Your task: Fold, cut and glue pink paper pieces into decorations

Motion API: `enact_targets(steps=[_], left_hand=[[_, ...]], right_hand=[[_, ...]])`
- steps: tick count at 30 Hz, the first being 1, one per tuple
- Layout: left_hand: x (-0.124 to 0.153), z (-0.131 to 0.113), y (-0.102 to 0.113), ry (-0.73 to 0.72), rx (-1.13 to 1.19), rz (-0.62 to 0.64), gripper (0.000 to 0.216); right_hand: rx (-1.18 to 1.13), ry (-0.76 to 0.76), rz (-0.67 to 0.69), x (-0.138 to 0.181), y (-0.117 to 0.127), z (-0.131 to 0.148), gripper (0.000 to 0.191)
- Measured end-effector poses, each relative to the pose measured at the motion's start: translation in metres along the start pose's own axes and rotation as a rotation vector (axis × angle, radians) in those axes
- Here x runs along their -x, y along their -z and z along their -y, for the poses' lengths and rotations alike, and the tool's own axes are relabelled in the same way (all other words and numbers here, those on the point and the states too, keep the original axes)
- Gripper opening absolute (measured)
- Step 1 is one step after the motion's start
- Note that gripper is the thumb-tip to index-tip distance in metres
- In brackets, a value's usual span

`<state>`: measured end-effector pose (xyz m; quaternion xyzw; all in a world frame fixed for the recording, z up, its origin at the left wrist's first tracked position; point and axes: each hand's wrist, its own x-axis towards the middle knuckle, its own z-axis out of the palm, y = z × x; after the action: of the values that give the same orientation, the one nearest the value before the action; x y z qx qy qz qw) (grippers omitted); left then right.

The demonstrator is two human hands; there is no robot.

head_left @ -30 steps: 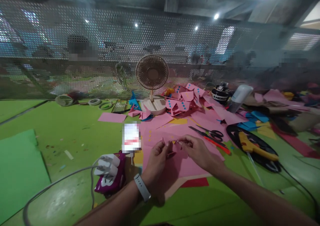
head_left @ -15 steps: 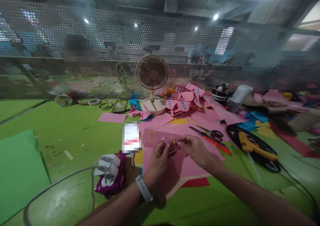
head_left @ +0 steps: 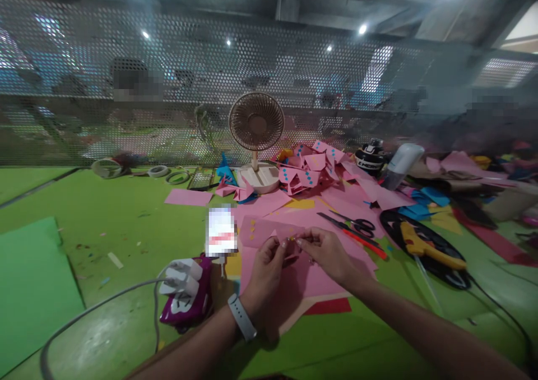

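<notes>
My left hand (head_left: 269, 265), a pale watch band (head_left: 242, 317) on its wrist, is closed in a pinch on a small pink paper piece (head_left: 274, 233), whose tip pokes up past the fingers. Close beside it, my right hand (head_left: 328, 255) pinches thumb and finger together; whatever is in that pinch is too small to make out. Small yellow bits show near the fingertips. Under both hands lie pink paper sheets (head_left: 348, 268). Just beyond them is a pink strip (head_left: 263, 230) with yellow squares stuck on it.
Scissors (head_left: 363, 227), an orange cutter (head_left: 370, 245) and a yellow glue gun (head_left: 428, 249) on a black tray lie right. A phone (head_left: 221, 231) and purple power bank (head_left: 204, 307) with a plugged cable sit left. Behind are a fan (head_left: 256, 122) and folded pink papers (head_left: 309, 172).
My right fingertips have shifted very slightly, and the yellow bit between the hands shows less clearly. Both hands otherwise keep their place and pinch.
</notes>
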<state>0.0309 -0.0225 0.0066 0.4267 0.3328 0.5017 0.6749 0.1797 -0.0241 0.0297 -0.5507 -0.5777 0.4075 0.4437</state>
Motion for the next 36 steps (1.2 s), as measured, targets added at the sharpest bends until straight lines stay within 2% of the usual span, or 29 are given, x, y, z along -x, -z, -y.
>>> enact_targets(steps=[9, 14, 17, 22, 27, 36], left_hand=[[0.0004, -0.0022, -0.0032, 0.046, 0.016, -0.002, 0.032], [0.0002, -0.0024, -0.0013, -0.014, -0.026, 0.012, 0.028], [0.0, -0.0039, -0.0008, -0.015, -0.048, 0.003, 0.028], [-0.0012, -0.0048, -0.0007, 0.027, 0.035, -0.011, 0.032], [-0.0017, -0.0043, -0.0011, 0.036, 0.07, -0.037, 0.03], [-0.0008, 0.0028, -0.0015, 0.001, 0.098, 0.014, 0.021]], right_hand=[[0.008, -0.002, -0.015, 0.0014, -0.0004, -0.0017, 0.021], [-0.005, -0.029, -0.031, 0.0035, 0.0003, 0.001, 0.024], [-0.035, -0.049, 0.004, 0.0041, 0.0012, 0.0003, 0.026], [-0.041, -0.058, 0.03, 0.0027, 0.002, -0.0003, 0.025], [-0.031, -0.055, -0.006, 0.0035, -0.0001, 0.0011, 0.024], [0.004, -0.062, -0.033, 0.0035, -0.0014, 0.0025, 0.026]])
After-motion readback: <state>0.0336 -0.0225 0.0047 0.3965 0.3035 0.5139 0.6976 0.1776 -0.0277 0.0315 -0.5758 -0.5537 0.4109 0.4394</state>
